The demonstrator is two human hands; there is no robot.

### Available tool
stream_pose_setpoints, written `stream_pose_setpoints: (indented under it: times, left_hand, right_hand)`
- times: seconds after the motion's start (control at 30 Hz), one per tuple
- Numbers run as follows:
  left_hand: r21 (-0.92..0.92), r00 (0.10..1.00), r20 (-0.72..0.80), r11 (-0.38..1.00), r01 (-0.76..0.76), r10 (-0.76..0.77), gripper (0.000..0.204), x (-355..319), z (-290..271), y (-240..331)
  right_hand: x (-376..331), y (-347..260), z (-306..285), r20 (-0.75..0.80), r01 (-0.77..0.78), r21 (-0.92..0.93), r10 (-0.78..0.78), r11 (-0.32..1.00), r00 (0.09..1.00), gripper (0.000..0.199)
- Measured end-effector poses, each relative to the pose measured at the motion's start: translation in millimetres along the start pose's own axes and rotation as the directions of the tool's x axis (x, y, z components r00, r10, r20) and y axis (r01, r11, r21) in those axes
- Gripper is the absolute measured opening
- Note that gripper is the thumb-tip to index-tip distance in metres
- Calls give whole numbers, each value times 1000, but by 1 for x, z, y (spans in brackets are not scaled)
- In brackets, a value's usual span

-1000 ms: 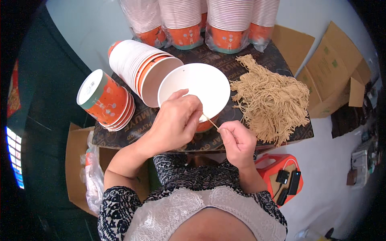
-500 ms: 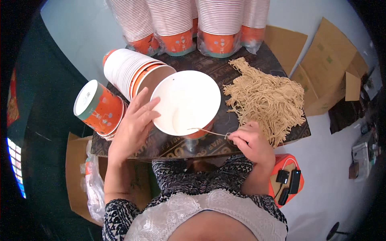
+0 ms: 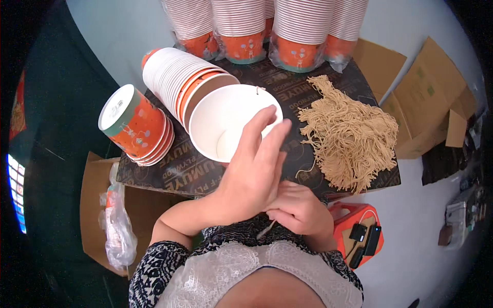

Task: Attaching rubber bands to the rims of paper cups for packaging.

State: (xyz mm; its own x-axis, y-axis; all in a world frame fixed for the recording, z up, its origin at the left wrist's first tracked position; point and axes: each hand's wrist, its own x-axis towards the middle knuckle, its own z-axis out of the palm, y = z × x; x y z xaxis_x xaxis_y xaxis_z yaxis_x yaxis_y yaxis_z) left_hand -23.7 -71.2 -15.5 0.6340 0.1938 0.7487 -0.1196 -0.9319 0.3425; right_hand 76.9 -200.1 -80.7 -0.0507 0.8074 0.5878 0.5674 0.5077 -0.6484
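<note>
A large paper bucket [image 3: 210, 120], white inside, stands tilted with its mouth toward me. A short bit of string [image 3: 258, 90] shows at its far rim. My left hand [image 3: 251, 169] is raised across the bucket's near right side, its fingers stretched out and apart, hiding part of the rim. Just behind its wrist, my right hand [image 3: 298, 208] is closed by the table's front edge, partly covered by the left. A pale strand of string [image 3: 266, 230] hangs below its fingers; how it is gripped is partly hidden.
A heap of tan strings [image 3: 352, 136] lies at the right of the dark table [image 3: 179, 172]. Nested orange buckets lie sideways [image 3: 179, 82] and stand upside down [image 3: 136, 126] at left. Wrapped bucket stacks [image 3: 300, 36] line the back. Cardboard boxes [image 3: 423, 97] flank the table; an orange stool [image 3: 336, 226] stands below.
My left hand has left the bucket's left rim and swung right, over my right hand. My right hand has drawn down and left. The string at the bucket now shows at its far rim.
</note>
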Motion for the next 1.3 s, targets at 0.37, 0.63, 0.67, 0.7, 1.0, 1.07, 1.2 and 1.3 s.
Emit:
stream_pose_setpoints:
  times: [0.37,0.63,0.67,0.7,1.0,1.07,1.2,1.3]
  left_hand:
    - [-454,969,12,862,225,-247,34,-84,12,-1]
    - [-618,831,254,578,533,-495,58,-91,29,-2]
    - [-595,833,290,593,543,-472,46,-94,31,-5]
    - [-571,832,324,609,551,-450,35,-96,32,-6]
    - [-380,865,284,780,498,-413,6,-96,2,-11]
    - [-356,859,321,790,500,-399,6,-91,-8,-11]
    - [-350,889,339,835,424,-310,6,-84,-17,-11]
    - [-373,888,323,818,438,-328,5,-84,-21,-12]
  right_hand:
    - [17,7,14,-600,334,771,444,542,665,23]
    - [18,18,21,-379,392,917,454,69,806,26]
    - [17,18,21,-381,393,917,453,73,806,26]
    - [16,18,21,-390,394,914,462,92,797,25]
    - [-1,17,16,-815,-303,13,186,953,549,39]
    - [-7,-1,19,-577,-276,291,398,916,713,36]
    - [8,-14,17,-300,-362,162,395,918,868,20]
    - [8,-1,19,-270,-164,-70,139,984,953,15]
